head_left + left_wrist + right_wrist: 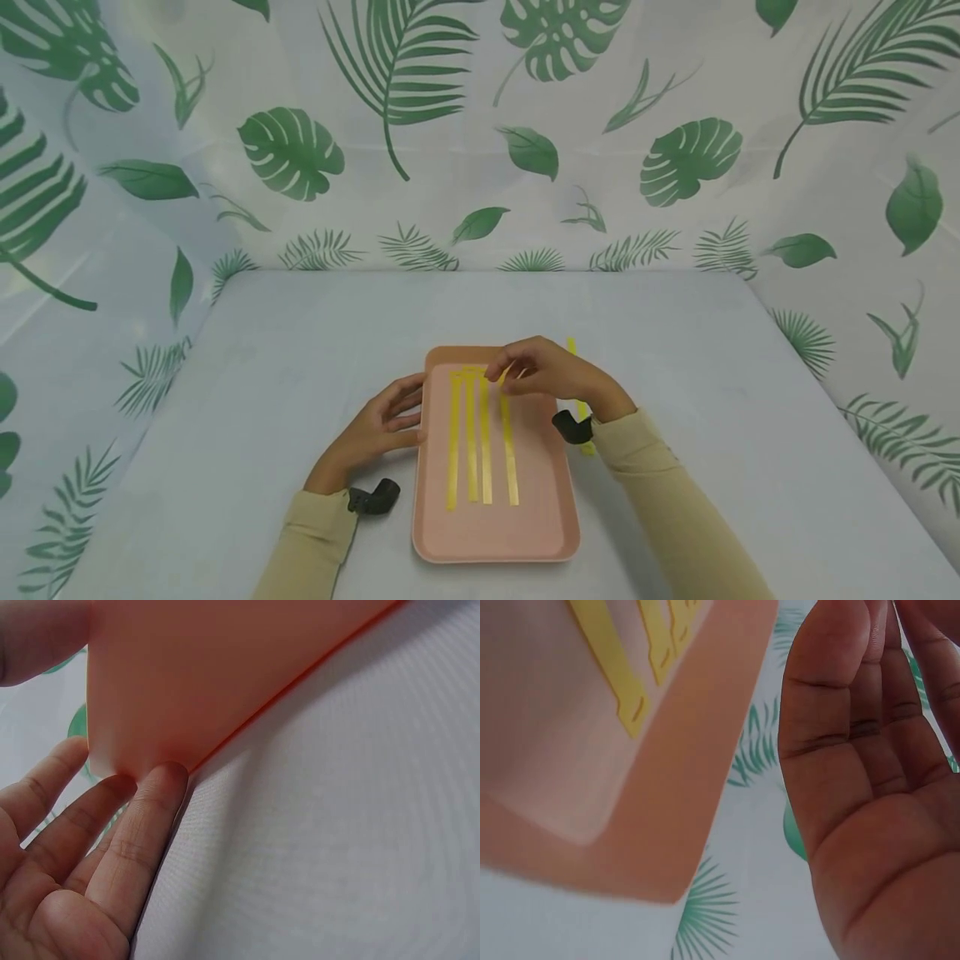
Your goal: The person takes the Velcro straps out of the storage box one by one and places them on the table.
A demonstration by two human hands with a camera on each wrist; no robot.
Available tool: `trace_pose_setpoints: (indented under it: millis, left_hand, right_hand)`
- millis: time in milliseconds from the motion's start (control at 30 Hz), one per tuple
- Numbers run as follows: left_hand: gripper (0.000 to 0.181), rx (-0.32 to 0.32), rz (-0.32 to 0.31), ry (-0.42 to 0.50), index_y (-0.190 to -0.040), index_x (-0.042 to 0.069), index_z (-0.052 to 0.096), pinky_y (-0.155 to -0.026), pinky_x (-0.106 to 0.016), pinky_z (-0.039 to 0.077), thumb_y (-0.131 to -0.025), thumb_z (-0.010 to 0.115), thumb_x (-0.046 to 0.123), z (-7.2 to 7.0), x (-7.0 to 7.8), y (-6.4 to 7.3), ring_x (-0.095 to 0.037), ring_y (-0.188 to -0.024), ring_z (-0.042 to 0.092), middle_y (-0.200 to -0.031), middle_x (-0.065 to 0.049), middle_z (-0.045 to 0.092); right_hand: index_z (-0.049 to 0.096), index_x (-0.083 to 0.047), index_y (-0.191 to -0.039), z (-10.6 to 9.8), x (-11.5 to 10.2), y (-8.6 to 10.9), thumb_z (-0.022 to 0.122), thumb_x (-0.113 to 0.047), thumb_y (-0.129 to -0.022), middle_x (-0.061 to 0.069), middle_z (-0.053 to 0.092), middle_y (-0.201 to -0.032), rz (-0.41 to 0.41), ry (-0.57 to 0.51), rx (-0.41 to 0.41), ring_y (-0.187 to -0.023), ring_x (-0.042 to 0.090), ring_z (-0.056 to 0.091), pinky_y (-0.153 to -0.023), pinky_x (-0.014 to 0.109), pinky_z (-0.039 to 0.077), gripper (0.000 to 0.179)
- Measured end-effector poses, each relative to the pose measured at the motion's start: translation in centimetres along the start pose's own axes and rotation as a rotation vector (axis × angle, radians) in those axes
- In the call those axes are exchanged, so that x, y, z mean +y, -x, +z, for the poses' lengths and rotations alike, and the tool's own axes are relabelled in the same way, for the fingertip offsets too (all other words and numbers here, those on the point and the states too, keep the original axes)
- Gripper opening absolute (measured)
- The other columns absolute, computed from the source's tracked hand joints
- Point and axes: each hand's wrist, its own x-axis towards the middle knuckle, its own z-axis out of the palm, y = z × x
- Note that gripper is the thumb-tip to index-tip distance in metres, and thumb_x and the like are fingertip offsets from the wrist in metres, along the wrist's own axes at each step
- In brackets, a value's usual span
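Note:
A pink tray (536, 533) lies lengthwise on the table. Several flat yellow strips (453, 467) run side by side along its bottom; in the right wrist view a strip (607, 664) shows a small slit close to its end. My left hand (375, 429) rests against the tray's left side, its fingertips (161, 784) touching the outer wall low down near the table. Over the tray's far right part hovers my right hand (551, 371), its fingers loosely bent beside the strips' far ends, with no object visible between them.
More yellow strip (572, 346) lies on the table just right of the tray, partly hidden beneath my right wrist. The pale table (285, 333) is enclosed by a white, leaf-printed cloth (435, 192) at the back and sides. A black wrist device (573, 427) sits on each sleeve.

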Motion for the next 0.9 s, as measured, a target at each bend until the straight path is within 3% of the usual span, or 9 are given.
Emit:
trace_pose_setpoints:
  millis: [300,400,600,900]
  left_hand:
    - [0.087,0.009,-0.028,0.006,-0.166,-0.007,0.031,-0.114,-0.033,0.052,-0.094,0.08,0.003,0.0,0.2,-0.1,-0.053,-0.153,0.038,-0.169,-0.033,0.033]
    - [0.088,0.012,-0.035,0.01,-0.166,-0.006,0.031,-0.114,-0.033,0.052,-0.094,0.08,0.003,0.0,0.3,-0.1,-0.052,-0.153,0.038,-0.169,-0.032,0.033]
    - [0.088,0.015,-0.05,0.013,-0.166,-0.005,0.031,-0.115,-0.035,0.052,-0.094,0.081,0.004,0.0,0.5,-0.1,-0.051,-0.153,0.04,-0.17,-0.031,0.032]
    - [0.088,0.009,-0.056,0.014,-0.167,-0.003,0.031,-0.114,-0.036,0.053,-0.094,0.08,0.006,-0.2,0.3,-0.1,-0.051,-0.151,0.042,-0.169,-0.032,0.034]
  right_hand:
    - [0.068,0.015,-0.119,1.0,-0.2,-1.5,0.069,0.011,-0.1,0.034,0.069,-0.123,-0.044,0.008,-0.075,-0.106,0.046,0.071,-0.094,0.047,0.063,0.02]
    - [0.07,0.012,-0.121,1.3,-0.4,-1.8,0.07,0.009,-0.1,0.028,0.071,-0.125,-0.031,0.029,-0.09,-0.105,0.039,0.072,-0.095,0.047,0.063,0.021]
    - [0.077,-0.001,-0.12,1.9,-0.7,-2.5,0.075,0.002,-0.099,0.009,0.076,-0.124,0.019,0.127,-0.072,-0.103,0.019,0.073,-0.093,0.036,0.062,0.021]
    - [0.077,0.003,-0.121,2.5,0.3,-4.2,0.074,0.005,-0.099,0.013,0.075,-0.123,-0.057,0.149,-0.172,-0.104,0.021,0.073,-0.094,0.034,0.062,0.022]
